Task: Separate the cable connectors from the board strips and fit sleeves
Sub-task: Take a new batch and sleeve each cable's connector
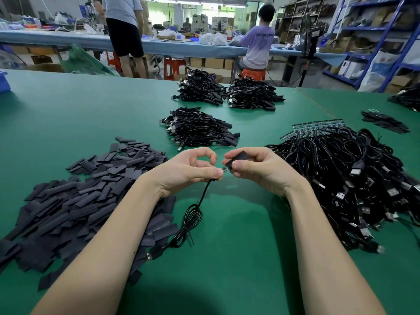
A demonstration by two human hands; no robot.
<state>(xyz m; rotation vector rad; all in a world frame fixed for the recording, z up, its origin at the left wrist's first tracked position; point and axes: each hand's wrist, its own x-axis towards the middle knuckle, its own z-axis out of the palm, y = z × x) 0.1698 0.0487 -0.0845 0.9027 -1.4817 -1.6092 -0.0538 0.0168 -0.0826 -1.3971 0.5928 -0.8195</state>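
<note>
Left hand (191, 171) pinches connector (224, 171); right hand (256, 169) pinches sleeve (237, 158) at its 3 o'clock, touching.

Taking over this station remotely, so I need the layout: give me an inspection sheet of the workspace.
Surface: green table.
Job's things: black sleeve held at the small board end of a cable; loose sleeves pile on the left; finished bundles ahead; board strips on the unprocessed cable heap on the right.
Clutter: nothing seen.
Grippers: left hand pinches the cable end; right hand pinches the sleeve.
Cables: held cable hangs coiled, plug on the table.
Surroundings: seated worker, blue shelving.
</note>
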